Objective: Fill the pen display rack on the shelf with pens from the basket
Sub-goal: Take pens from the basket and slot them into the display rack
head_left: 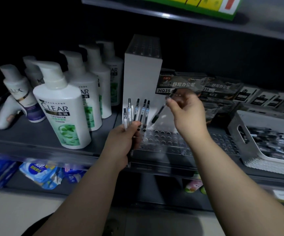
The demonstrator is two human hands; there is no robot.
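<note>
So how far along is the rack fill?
Done: nothing visibly seated; the rack's visible holes look empty. In hand: left hand grips a bunch of pens, right hand pinches one pen above it. Left: nearly everything; the basket holds many loose pens.

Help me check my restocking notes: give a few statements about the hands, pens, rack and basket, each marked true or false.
1. The left hand holds several pens fanned upward. True.
2. The right hand is empty. False: it pinches a single pen, held slanted.
3. The basket stands left of the shampoo bottles. False: it sits at the shelf's right end, with pens inside.
4. The clear pen rack lies between the shampoo bottles and the basket. True.
</note>
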